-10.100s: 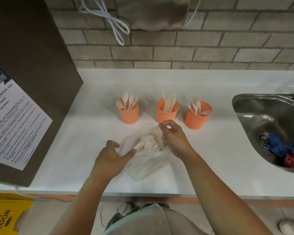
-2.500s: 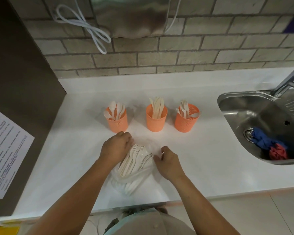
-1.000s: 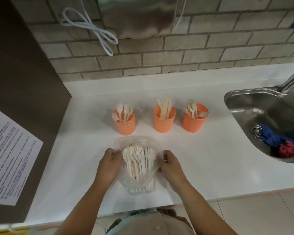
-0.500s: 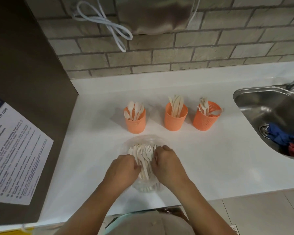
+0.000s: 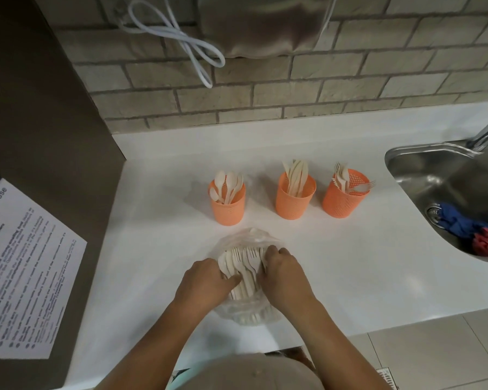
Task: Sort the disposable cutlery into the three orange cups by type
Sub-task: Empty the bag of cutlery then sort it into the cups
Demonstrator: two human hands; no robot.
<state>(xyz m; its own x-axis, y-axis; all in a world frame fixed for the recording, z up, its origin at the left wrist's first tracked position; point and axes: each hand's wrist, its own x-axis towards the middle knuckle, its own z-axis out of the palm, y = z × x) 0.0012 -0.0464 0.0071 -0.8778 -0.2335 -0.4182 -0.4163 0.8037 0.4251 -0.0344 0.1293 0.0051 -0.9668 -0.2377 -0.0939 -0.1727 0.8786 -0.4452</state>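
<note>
Three orange cups stand in a row on the white counter: the left cup [image 5: 227, 205] holds spoons, the middle cup [image 5: 294, 198] holds knives, the right cup [image 5: 344, 199] holds forks. In front of them lies a clear plastic bag [image 5: 247, 315] with a bundle of pale forks [image 5: 245, 264] sticking out of its open end. My left hand [image 5: 206, 285] grips the bundle from the left, thumb across the handles. My right hand [image 5: 283, 277] grips it from the right, fingers curled over the fork heads.
A steel sink [image 5: 451, 198] with blue and red cloths [image 5: 473, 233] lies at the right, its tap at the edge. A dark cabinet side [image 5: 40, 136] with a printed notice [image 5: 23, 266] bounds the left. A brick wall with a white cable [image 5: 181, 43] rises behind.
Both hands closed in from the bag's sides onto the fork bundle and now clasp it together. The cups have not changed.
</note>
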